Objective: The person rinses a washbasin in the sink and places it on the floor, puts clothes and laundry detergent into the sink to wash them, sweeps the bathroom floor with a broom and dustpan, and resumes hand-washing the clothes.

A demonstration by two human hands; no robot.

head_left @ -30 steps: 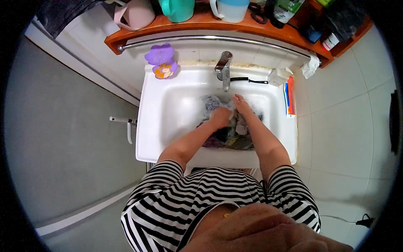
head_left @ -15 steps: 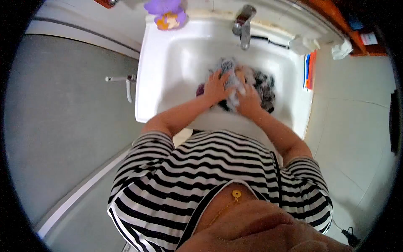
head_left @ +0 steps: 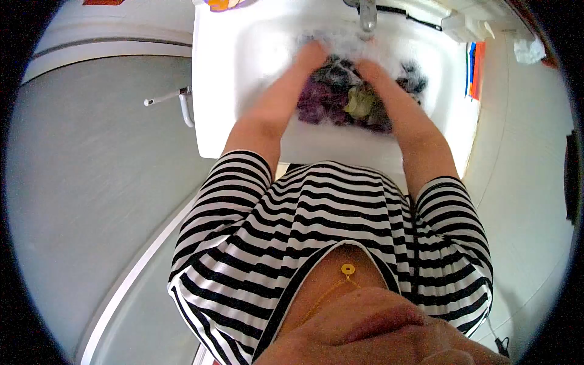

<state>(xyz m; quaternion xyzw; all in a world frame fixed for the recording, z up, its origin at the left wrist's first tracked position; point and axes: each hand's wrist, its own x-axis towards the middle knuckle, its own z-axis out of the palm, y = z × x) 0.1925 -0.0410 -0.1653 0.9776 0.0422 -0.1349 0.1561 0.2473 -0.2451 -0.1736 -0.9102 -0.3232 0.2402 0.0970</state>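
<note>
In the white washbasin (head_left: 213, 91) lies a heap of wet clothes: a dark purple cloth (head_left: 319, 104), a yellow-green piece (head_left: 360, 102) and dark patterned fabric (head_left: 336, 72). My left hand (head_left: 313, 53) reaches over the heap toward the back of the basin, at whitish, sudsy-looking cloth (head_left: 340, 44). Beside it, my right hand (head_left: 367, 66) is at the same wet pile, below the faucet (head_left: 367, 15). The fingers of both hands are blurred and partly hidden, so their grip does not show. A separate black-and-white bunch (head_left: 412, 79) lies at the basin's right side.
A purple and orange item (head_left: 225, 3) sits on the basin's back left corner. Along the right side stand flat blue and orange objects (head_left: 475, 70). A grey panel with a white handle (head_left: 167, 99) is on the left. A white tissue-like piece (head_left: 529, 51) is at upper right.
Both hands have moved forward, toward the faucet, with the whitish cloth. The purple and yellow-green pieces now show behind them. The view has tilted down toward the body.
</note>
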